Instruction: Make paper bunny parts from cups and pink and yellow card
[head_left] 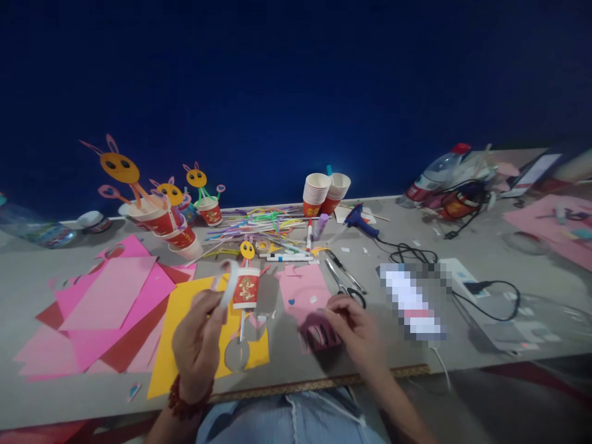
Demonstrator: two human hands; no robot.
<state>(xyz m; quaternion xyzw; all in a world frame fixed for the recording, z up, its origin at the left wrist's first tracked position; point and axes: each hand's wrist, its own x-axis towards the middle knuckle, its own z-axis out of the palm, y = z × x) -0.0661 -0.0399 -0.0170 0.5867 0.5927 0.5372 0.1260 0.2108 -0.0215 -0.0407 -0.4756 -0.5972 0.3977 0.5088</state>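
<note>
My left hand (198,336) is raised over the yellow paper (173,336), its fingers closed on a white curved band (230,285) that looks like a roll of tape seen from the side. Just right of it lies a small red paper cup (246,288) with a yellow smiling face (247,250) above its rim and a straw sticking out below. My right hand (356,333) hovers by the right edge of a pink sheet (303,290) with cut-outs. Its thumb and forefinger are pinched together; anything between them is too small to make out. Scissors (345,287) lie just beyond it.
Pink and red sheets (111,290) spread at left. Finished cup figures (160,216) stand behind them. Coloured sticks (263,222), markers (287,258), stacked cups (317,194) and a blue glue gun (361,221) with a cord line the back. A blurred phone-like thing (411,302) lies right.
</note>
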